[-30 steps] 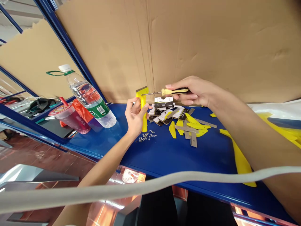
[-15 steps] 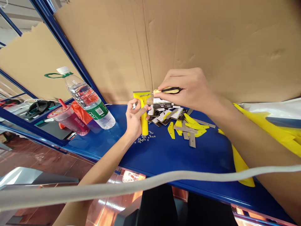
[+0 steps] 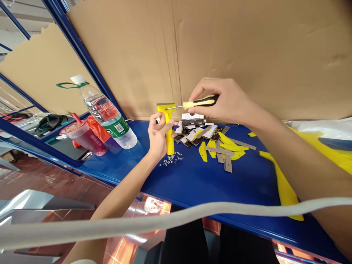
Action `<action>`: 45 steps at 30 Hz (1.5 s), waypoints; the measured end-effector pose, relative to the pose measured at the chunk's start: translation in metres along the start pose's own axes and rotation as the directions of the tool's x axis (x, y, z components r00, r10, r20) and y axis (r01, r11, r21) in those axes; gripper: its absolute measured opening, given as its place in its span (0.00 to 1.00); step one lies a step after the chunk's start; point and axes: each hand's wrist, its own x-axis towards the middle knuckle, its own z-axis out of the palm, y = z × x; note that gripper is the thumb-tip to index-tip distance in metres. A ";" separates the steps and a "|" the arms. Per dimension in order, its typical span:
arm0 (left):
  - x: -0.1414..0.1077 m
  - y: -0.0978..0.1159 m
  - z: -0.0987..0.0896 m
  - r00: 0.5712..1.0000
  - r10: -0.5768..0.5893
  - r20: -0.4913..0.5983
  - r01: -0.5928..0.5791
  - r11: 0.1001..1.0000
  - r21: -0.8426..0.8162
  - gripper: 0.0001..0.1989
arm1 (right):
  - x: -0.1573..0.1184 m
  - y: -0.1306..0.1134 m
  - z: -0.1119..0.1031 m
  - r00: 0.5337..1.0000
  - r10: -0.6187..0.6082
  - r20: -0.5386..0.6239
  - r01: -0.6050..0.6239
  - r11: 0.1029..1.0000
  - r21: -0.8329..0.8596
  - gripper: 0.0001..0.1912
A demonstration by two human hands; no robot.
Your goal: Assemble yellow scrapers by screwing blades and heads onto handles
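Note:
My left hand (image 3: 159,134) is wrapped round the handle of a yellow scraper (image 3: 170,143), its head up and a grey blade along the top edge. A screwdriver (image 3: 202,102) with a yellow and black handle is in my right hand (image 3: 225,99), pinched between thumb and fingers. Its shaft points left, and the tip meets the scraper's head near the left side. Below the scraper lie small loose screws and nuts (image 3: 171,160). To the right is a pile of yellow plastic pieces (image 3: 202,151) and metal blades (image 3: 228,164), beside black and white packs (image 3: 192,118).
A water bottle (image 3: 110,115) and a cup with a red straw (image 3: 85,137) stand at the left of the blue table (image 3: 192,183). Larger yellow pieces (image 3: 283,183) lie at right. Cardboard (image 3: 247,44) closes the back. A pale cable (image 3: 220,212) crosses in front.
My right hand's grip on the screwdriver has loosened and shifted back, showing more of the handle. The tip stays at the scraper's head. The whole view has shifted slightly.

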 end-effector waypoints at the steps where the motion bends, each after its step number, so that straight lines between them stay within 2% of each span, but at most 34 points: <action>1: 0.000 -0.001 0.000 1.000 -0.016 0.024 0.016 1.000 -0.004 0.36 | 0.000 0.000 -0.002 0.992 -0.122 -0.016 0.119 0.987 -0.103 0.06; 2: 0.000 -0.002 0.000 0.999 -0.024 0.045 0.025 1.000 -0.006 0.36 | 0.000 -0.001 -0.003 0.978 -0.207 -0.022 0.201 0.966 -0.164 0.04; 3: 0.000 -0.002 0.000 0.998 -0.024 0.061 0.024 1.000 -0.004 0.35 | 0.001 -0.003 -0.002 0.970 -0.243 -0.030 0.233 0.954 -0.188 0.04; 4: 0.000 -0.003 -0.001 0.998 -0.011 0.066 0.012 1.000 -0.004 0.35 | 0.002 -0.005 0.000 0.972 -0.227 -0.062 0.213 0.960 -0.179 0.04; 5: 0.000 -0.003 -0.002 0.998 0.010 0.065 -0.010 1.000 -0.003 0.35 | 0.002 -0.008 0.003 0.979 -0.171 -0.111 0.154 0.977 -0.144 0.05; 6: 0.000 -0.003 -0.002 0.998 0.038 0.059 -0.038 0.999 -0.001 0.35 | 0.002 -0.010 0.008 0.986 -0.053 -0.160 0.044 0.997 -0.060 0.06; 7: 0.000 -0.003 -0.003 0.996 0.068 0.052 -0.068 0.998 0.004 0.34 | 0.002 -0.012 0.013 0.972 0.096 -0.216 -0.082 0.994 0.073 0.08; 9: 0.000 -0.003 -0.004 0.991 0.122 0.047 -0.123 0.992 0.025 0.34 | -0.002 -0.012 0.021 0.915 0.368 -0.163 -0.285 0.879 0.382 0.15; 11: -0.002 -0.003 -0.003 0.986 0.156 0.061 -0.159 0.985 0.059 0.33 | -0.011 -0.009 0.024 0.840 0.541 -0.049 -0.394 0.669 0.630 0.22; 13: -0.006 -0.004 0.000 0.983 0.164 0.088 -0.171 0.982 0.085 0.33 | -0.026 -0.006 0.022 0.811 0.583 0.058 -0.418 0.507 0.754 0.27; 15: -0.012 -0.005 0.006 0.983 0.146 0.114 -0.156 0.984 0.086 0.32 | -0.045 -0.005 0.017 0.800 0.589 0.112 -0.438 0.446 0.781 0.30; 16: -0.016 -0.006 0.009 0.984 0.124 0.126 -0.134 0.988 0.075 0.32 | -0.055 -0.006 0.014 0.795 0.598 0.107 -0.456 0.471 0.755 0.31; 17: -0.020 -0.006 0.013 0.986 0.092 0.138 -0.101 0.993 0.063 0.32 | -0.066 -0.007 0.011 0.799 0.597 0.071 -0.469 0.545 0.695 0.30; 18: -0.024 -0.006 0.018 0.987 0.049 0.153 -0.058 0.997 0.051 0.32 | -0.076 -0.008 0.008 0.820 0.572 -0.004 -0.459 0.663 0.591 0.29; 20: -0.032 -0.005 0.028 0.980 -0.053 0.190 0.049 0.998 0.027 0.32 | -0.095 -0.010 0.000 0.887 0.408 -0.216 -0.336 0.892 0.304 0.23; 21: -0.036 -0.005 0.033 0.972 -0.106 0.208 0.105 0.994 0.015 0.32 | -0.102 -0.010 -0.004 0.915 0.280 -0.290 -0.244 0.957 0.155 0.20; 22: -0.039 -0.006 0.038 0.962 -0.157 0.225 0.160 0.987 0.003 0.32 | -0.108 -0.010 -0.009 0.933 0.161 -0.323 -0.163 0.986 0.021 0.16; 24: -0.041 -0.008 0.048 0.935 -0.252 0.251 0.265 0.964 -0.016 0.33 | -0.114 -0.012 -0.020 0.950 0.015 -0.313 -0.066 0.986 -0.152 0.11; 26: -0.042 -0.012 0.057 0.903 -0.339 0.265 0.359 0.933 -0.028 0.35 | -0.114 -0.017 -0.033 0.958 0.006 -0.287 -0.069 0.975 -0.211 0.11; 29: -0.043 -0.024 0.070 0.841 -0.467 0.274 0.497 0.866 -0.051 0.37 | -0.108 -0.023 -0.051 0.949 0.073 -0.307 -0.132 0.975 -0.177 0.16; 32: -0.051 -0.040 0.081 0.739 -0.587 0.331 0.640 0.764 -0.075 0.36 | -0.105 -0.017 -0.061 0.923 0.103 -0.371 -0.127 0.991 -0.041 0.22; 35: -0.061 -0.054 0.086 0.620 -0.672 0.406 0.762 0.639 -0.106 0.33 | -0.109 0.003 -0.057 0.906 0.099 -0.411 -0.090 0.995 0.041 0.36; 37: -0.066 -0.060 0.086 0.567 -0.703 0.430 0.807 0.578 -0.119 0.31 | -0.115 0.017 -0.050 0.922 0.124 -0.367 -0.095 0.991 0.096 0.41; 41: -0.071 -0.064 0.079 0.505 -0.746 0.434 0.847 0.525 -0.083 0.26 | -0.124 0.025 -0.034 0.949 0.198 -0.246 -0.156 0.972 0.177 0.41; 45: -0.071 -0.064 0.076 0.487 -0.757 0.437 0.856 0.513 -0.066 0.25 | -0.129 0.015 -0.028 0.955 0.227 -0.193 -0.180 0.955 0.236 0.41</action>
